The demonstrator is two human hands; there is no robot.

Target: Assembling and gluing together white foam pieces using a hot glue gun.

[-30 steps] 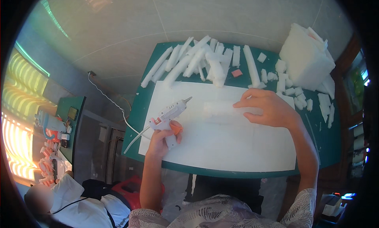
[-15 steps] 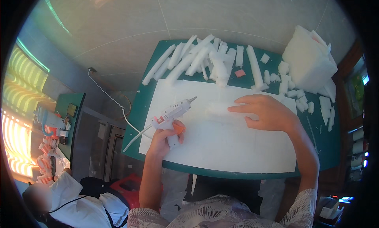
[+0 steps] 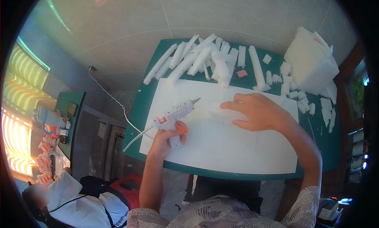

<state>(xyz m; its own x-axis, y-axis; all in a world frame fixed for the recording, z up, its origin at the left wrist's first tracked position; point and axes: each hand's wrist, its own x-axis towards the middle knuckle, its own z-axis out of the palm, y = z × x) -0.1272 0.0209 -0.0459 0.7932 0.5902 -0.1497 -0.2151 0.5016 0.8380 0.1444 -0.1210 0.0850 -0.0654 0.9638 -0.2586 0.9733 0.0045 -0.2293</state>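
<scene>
A white hot glue gun with an orange trigger is gripped in my left hand. Its metal nozzle points up and to the right over a large white sheet. My right hand hovers low over or rests on the sheet's right half, palm down. Its thumb and index finger reach leftward, apart from each other. Just left of these fingertips lies a faint white patch, perhaps a foam piece, hard to make out against the sheet. Whether the fingers touch it cannot be told.
White foam strips lie heaped along the far edge of the green table. A big white foam block and small scraps stand at the far right. The gun's white cord runs off left. Another person sits at lower left.
My right hand has shifted left over the sheet, toward the faint white patch. The glue gun in my left hand has moved slightly to the right.
</scene>
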